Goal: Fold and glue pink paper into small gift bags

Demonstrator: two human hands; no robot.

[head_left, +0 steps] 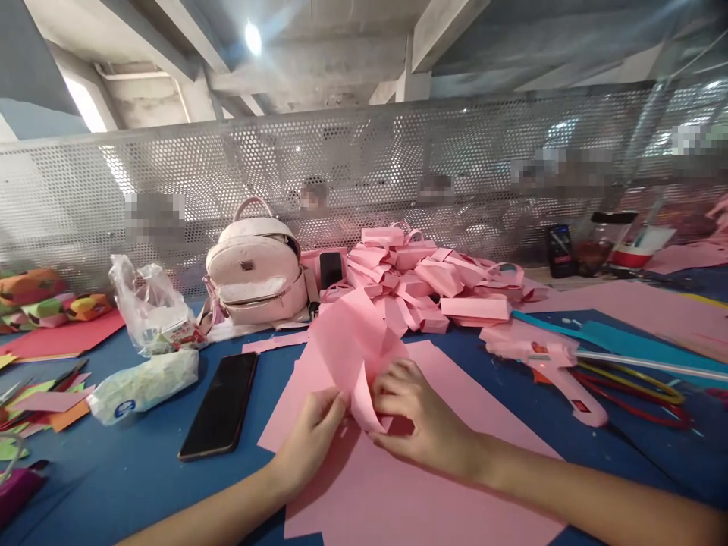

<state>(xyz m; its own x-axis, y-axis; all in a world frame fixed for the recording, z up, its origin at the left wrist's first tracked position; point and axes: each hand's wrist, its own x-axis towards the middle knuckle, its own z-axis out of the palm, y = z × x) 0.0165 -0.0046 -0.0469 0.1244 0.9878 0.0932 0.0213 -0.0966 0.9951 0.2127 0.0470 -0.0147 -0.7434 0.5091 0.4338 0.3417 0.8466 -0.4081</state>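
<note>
Bending pink paper (341, 334) over flat sheets (432, 489): pinched at left by left hand (312, 434), gripped at right by right hand (424, 417); best curved evenly, without stray creases.

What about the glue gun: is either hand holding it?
No, the glue gun lies off to the right, while the left hand and right hand both hold the curled pink sheet.

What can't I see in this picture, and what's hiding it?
In the head view:
- Far side of the curled pink paper: hidden by its front.
- Bottom of the pink pile: covered by upper pieces.
- Rest of the purple thing: cut off by the left edge.
- Backpack contents: hidden by its front.
</note>
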